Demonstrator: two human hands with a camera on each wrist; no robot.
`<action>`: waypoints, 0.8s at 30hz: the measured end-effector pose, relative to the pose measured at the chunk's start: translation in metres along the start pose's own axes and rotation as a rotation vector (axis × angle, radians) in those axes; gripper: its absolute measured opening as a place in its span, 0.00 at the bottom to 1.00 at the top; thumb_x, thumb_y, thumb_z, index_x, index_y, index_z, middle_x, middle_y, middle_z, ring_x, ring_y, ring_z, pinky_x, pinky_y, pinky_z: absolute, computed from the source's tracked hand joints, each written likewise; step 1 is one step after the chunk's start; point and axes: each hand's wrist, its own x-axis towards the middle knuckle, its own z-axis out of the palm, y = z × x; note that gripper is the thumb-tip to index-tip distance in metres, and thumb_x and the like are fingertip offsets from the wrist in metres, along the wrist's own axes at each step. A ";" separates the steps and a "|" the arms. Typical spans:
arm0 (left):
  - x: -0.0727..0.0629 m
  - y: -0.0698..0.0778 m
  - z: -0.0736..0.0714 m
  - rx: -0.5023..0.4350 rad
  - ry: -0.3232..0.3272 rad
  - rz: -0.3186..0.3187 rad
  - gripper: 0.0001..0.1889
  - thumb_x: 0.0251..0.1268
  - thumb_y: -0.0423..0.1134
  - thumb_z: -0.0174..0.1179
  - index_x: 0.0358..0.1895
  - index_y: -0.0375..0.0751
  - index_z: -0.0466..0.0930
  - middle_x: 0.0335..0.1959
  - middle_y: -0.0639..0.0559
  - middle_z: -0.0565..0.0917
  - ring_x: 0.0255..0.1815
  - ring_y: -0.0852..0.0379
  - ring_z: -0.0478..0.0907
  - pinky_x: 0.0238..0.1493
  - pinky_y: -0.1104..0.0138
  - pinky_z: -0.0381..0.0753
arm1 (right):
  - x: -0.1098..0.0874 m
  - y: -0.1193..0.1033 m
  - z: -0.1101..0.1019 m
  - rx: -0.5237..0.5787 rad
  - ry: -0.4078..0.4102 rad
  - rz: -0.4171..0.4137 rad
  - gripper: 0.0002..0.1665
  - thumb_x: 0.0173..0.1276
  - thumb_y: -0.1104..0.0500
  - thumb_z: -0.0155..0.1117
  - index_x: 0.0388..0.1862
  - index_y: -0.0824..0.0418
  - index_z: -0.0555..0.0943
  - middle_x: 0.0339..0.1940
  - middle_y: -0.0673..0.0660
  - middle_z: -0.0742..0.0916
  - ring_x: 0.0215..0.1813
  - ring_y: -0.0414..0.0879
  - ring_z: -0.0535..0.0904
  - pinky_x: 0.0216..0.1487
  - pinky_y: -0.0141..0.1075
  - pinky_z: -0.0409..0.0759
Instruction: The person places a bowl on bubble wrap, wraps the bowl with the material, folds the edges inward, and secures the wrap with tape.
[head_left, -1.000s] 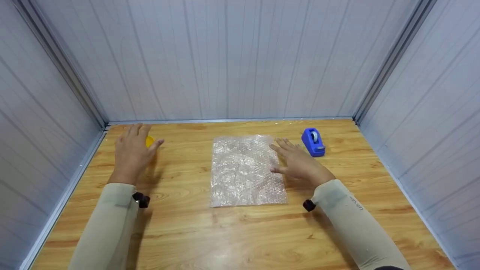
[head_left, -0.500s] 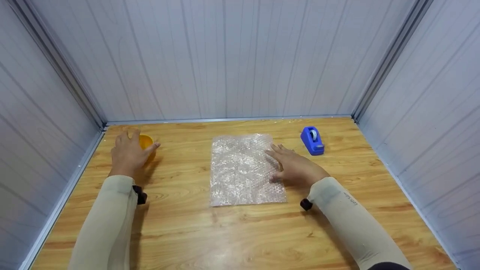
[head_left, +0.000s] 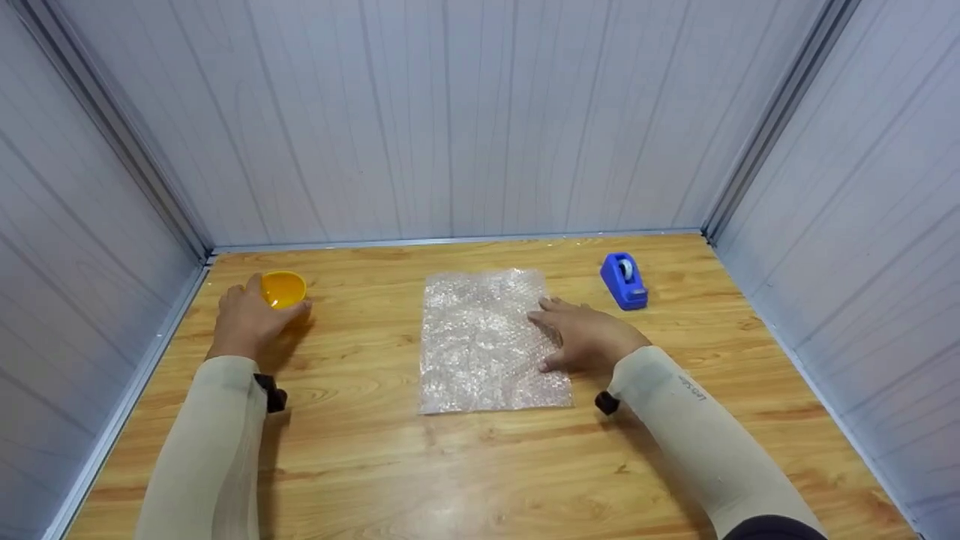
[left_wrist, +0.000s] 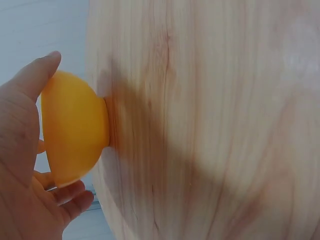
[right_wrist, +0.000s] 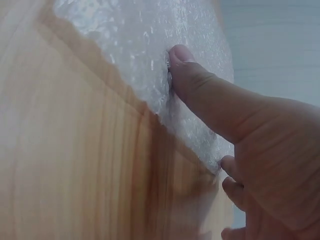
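Observation:
A yellow bowl (head_left: 285,289) stands upright at the far left of the table. My left hand (head_left: 244,319) spans it from the near left; in the left wrist view the thumb (left_wrist: 42,70) lies at one side of the rim and the fingers (left_wrist: 75,202) bend round the opposite side. A flat sheet of bubble wrap (head_left: 480,345) lies at the middle. Over its right edge is my right hand (head_left: 592,335), fingers spread and loosely bent. The right wrist view has its thumb (right_wrist: 200,87) on the wrap's surface and other fingertips by the edge.
A blue tape dispenser (head_left: 624,282) with a roll in it stands on the wooden table (head_left: 360,465), behind and right of my right hand. Pale panel walls (head_left: 450,120) close off the back and both sides.
My left hand has come down and back round the bowl, which now shows more. My right hand has lowered onto the bubble wrap's right edge, moving slightly nearer.

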 end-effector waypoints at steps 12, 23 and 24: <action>-0.002 0.002 -0.001 -0.144 0.021 -0.047 0.70 0.67 0.71 0.76 0.93 0.31 0.43 0.81 0.17 0.64 0.74 0.23 0.71 0.78 0.30 0.78 | 0.003 -0.006 -0.006 0.019 -0.018 -0.034 0.64 0.70 0.36 0.84 0.96 0.48 0.60 0.98 0.48 0.58 0.97 0.54 0.54 0.96 0.56 0.57; -0.001 0.035 0.005 -0.143 0.030 0.048 0.72 0.60 0.75 0.79 0.92 0.33 0.50 0.82 0.21 0.67 0.76 0.24 0.71 0.77 0.30 0.79 | 0.004 -0.007 -0.005 -0.003 -0.019 -0.049 0.64 0.70 0.36 0.85 0.95 0.51 0.61 0.98 0.50 0.58 0.97 0.55 0.54 0.96 0.55 0.57; -0.001 0.041 0.006 -0.138 0.026 0.058 0.73 0.59 0.76 0.79 0.93 0.33 0.50 0.83 0.22 0.66 0.77 0.24 0.70 0.78 0.30 0.78 | 0.004 -0.007 -0.005 -0.002 -0.021 -0.048 0.64 0.70 0.36 0.85 0.95 0.51 0.61 0.98 0.50 0.58 0.97 0.55 0.54 0.96 0.55 0.57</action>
